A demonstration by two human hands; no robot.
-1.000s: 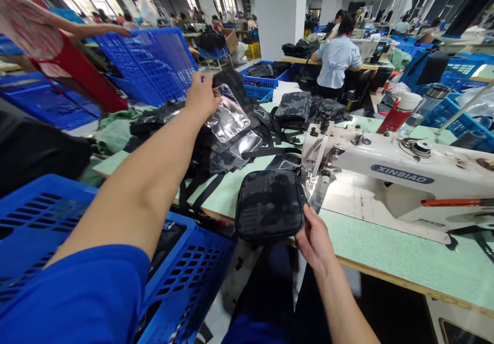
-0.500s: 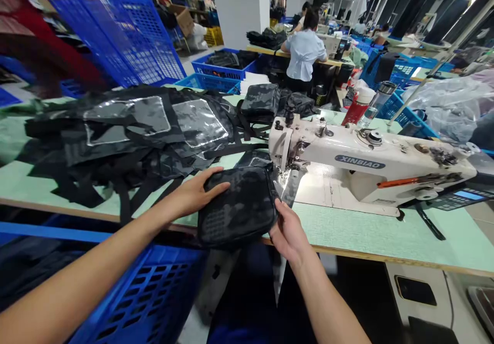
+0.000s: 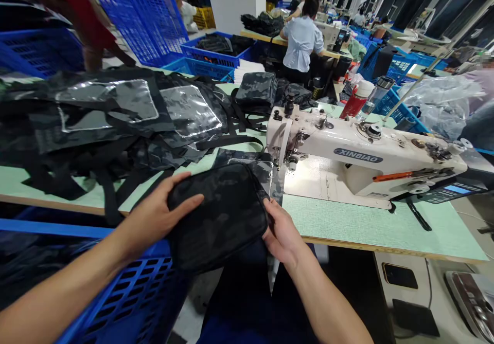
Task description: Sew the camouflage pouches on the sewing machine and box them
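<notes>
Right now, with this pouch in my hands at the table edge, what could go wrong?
The camouflage zip pouch overhangs the table edge above the blue plastic crate, so it could drop in if your left hand or right hand slips. Your right hand is also fairly near the sewing machine needle, which could be risky if the machine runs.

A soft, boxy black-and-grey camouflage fabric pouch (image 3: 218,215) (its seams too dark to make out) is held tilted past the front edge of the pale green worktable (image 3: 370,220), the left hand (image 3: 154,220) flat on its face, the right hand (image 3: 281,233) gripping its right side.
</notes>
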